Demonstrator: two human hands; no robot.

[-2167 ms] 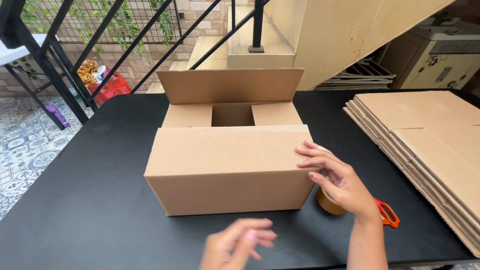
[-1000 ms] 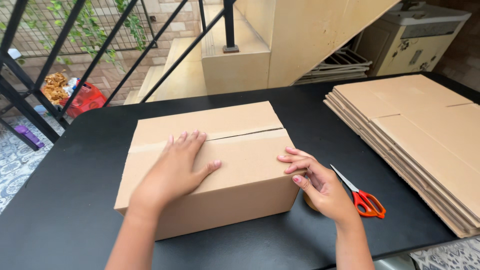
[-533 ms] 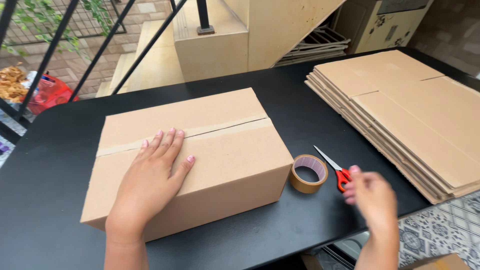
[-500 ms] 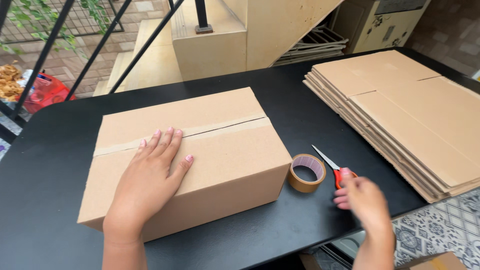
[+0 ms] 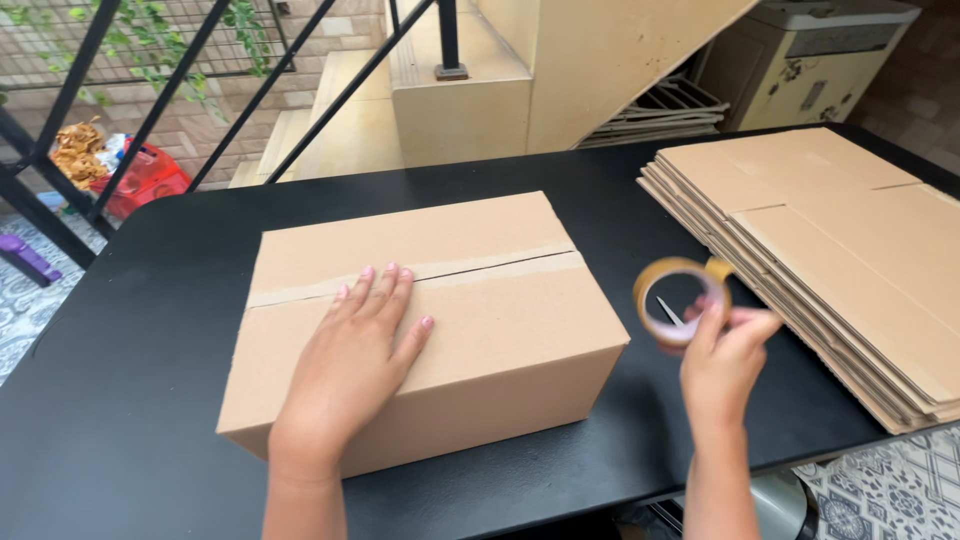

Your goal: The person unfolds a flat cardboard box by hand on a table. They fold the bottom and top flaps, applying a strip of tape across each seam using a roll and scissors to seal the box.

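The box (image 5: 430,320) sits mid-worktop (image 5: 130,400), its top flaps folded shut so nothing inside shows. The left hand (image 5: 355,350) lies flat on the near flap, fingers spread, tips at the seam. The right hand (image 5: 722,360) pinches a tape roll (image 5: 682,298) by its lower rim, lifted above the worktop just right of the box. A stack of flat cartons (image 5: 850,250) fills the right edge, running to the far right corner.
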